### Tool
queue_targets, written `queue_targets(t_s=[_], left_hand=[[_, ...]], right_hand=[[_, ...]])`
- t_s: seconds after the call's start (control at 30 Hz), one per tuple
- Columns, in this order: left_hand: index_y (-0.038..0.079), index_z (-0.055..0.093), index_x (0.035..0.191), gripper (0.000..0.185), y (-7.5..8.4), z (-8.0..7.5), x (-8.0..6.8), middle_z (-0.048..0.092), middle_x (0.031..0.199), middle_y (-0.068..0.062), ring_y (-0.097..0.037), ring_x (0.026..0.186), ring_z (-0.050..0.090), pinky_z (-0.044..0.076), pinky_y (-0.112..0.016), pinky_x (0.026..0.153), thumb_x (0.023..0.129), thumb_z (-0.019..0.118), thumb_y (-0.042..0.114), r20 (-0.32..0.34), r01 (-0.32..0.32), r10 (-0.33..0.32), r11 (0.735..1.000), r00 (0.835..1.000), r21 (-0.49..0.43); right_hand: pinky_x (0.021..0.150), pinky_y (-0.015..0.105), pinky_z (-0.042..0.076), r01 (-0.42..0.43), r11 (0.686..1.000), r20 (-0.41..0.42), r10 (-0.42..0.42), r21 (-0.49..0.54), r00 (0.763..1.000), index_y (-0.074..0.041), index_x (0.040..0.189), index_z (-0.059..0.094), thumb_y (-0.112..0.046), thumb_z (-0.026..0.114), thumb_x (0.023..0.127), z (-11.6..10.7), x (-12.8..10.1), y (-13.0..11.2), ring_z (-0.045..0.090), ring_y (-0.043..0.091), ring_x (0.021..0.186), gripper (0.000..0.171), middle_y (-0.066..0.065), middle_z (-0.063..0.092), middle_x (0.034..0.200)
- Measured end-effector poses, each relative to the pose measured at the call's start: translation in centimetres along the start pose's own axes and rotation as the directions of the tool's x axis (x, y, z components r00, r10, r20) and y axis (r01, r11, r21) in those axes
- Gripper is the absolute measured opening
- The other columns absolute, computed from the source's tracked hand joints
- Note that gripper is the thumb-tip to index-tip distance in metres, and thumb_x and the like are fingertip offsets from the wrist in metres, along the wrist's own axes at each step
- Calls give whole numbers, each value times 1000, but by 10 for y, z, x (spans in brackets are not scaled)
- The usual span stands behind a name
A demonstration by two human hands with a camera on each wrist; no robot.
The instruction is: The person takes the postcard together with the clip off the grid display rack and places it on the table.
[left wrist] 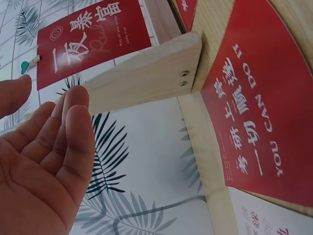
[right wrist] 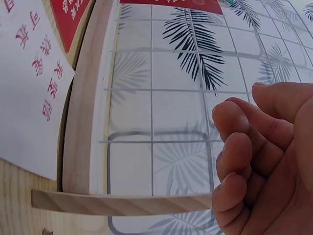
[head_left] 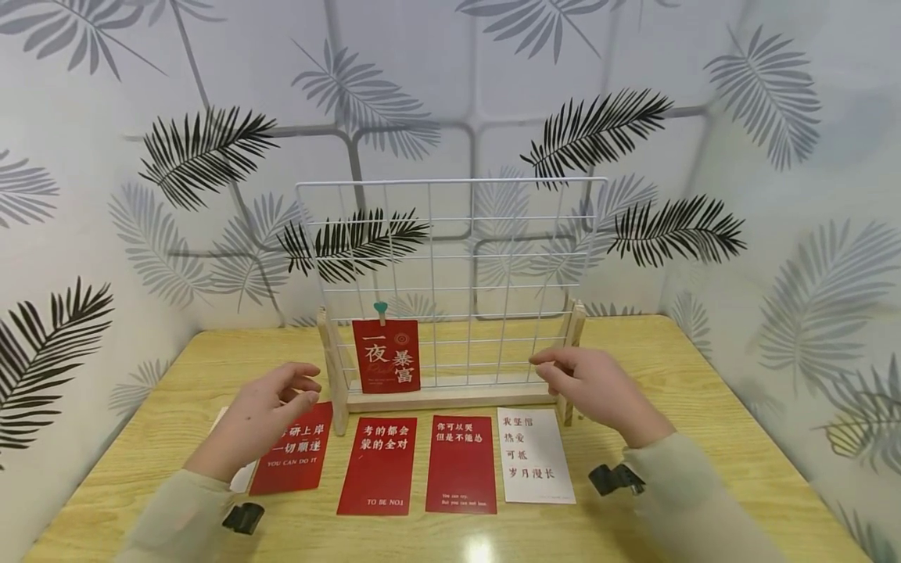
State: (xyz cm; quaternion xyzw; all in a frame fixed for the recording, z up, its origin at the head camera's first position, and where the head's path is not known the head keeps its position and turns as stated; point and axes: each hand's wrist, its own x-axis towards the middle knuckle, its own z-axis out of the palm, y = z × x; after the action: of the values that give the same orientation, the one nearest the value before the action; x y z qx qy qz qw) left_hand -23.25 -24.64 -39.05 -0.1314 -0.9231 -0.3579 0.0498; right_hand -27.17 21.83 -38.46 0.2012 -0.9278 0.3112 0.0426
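My left hand hovers with loosely bent fingers beside the left foot of a wire grid rack, holding nothing. Below it lie a red card reading "YOU CAN DO IT" and a white card, both partly covered by the hand in the head view. At the rack's right post is my right hand, its fingers softly curled around nothing, as the right wrist view confirms. A red postcard hangs low on the grid's left side from a small clip with a teal heart.
In front of the rack's wooden base lie a red "TO BE NO.1" card, another red card and a white card with red writing. The yellow wood-grain table meets leaf-patterned walls behind and at both sides.
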Motion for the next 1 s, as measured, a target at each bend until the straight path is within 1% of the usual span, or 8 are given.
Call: queue_targets(t_s=[0.07,0.17,0.3,0.43,0.53,0.7,0.83,1.0], left_hand=[[8,55,137,39,3,1,1,68,119,-8,-23,99,66,54,-39,78,102,62,24,8,-12,12,1000,1000,-6],[9,54,138,40,6,2,2,68,119,-7,-23,100,65,54,-39,79,102,62,22,17,-21,22,1000,1000,-8],[10,55,139,40,9,5,5,68,119,-6,-22,101,66,54,-40,81,101,63,22,25,-24,24,1000,999,-6],[10,53,141,45,12,7,7,67,123,-6,-22,104,65,54,-42,83,102,63,29,41,-24,25,1000,999,-8],[10,52,143,48,13,8,10,66,126,-5,-22,106,64,53,-42,85,102,62,33,48,-21,21,1000,999,-16],[13,52,143,47,14,10,14,65,126,-3,-22,107,63,53,-43,86,102,62,35,45,-31,32,999,998,-27],[17,50,144,49,16,10,17,65,127,-5,-23,108,62,53,-43,86,102,62,36,53,-21,23,999,998,-39],[16,47,147,50,20,13,22,65,127,-6,-20,105,64,54,-41,86,102,62,33,54,-18,21,998,998,-61]], right_hand=[[53,34,44,6,1000,5,-6,6,1000,-19,124,71,-33,60,103,-1,1,-4,50,15,58,27,-3,64,76],[54,35,45,18,1000,6,-18,9,1000,-19,124,71,-33,61,103,-1,3,-9,53,16,61,27,-3,65,78],[59,36,47,30,999,7,-30,12,1000,-22,125,71,-33,61,102,-1,7,-17,57,16,66,26,-5,64,77],[61,36,47,51,999,15,-51,4,999,-24,125,70,-33,61,102,1,11,-25,57,16,65,26,-6,64,76],[58,36,46,69,998,18,-69,0,997,-23,125,70,-32,61,103,3,14,-30,55,16,61,26,-7,63,75],[57,36,47,92,996,21,-92,23,996,-23,124,71,-31,61,103,6,18,-41,56,16,63,25,-8,63,74],[60,36,49,106,994,35,-106,21,994,-23,126,70,-32,60,103,10,24,-53,59,15,68,26,-9,64,75],[59,35,46,120,993,67,-120,3,991,-22,129,68,-33,60,103,14,32,-65,57,15,63,29,-10,63,74]])
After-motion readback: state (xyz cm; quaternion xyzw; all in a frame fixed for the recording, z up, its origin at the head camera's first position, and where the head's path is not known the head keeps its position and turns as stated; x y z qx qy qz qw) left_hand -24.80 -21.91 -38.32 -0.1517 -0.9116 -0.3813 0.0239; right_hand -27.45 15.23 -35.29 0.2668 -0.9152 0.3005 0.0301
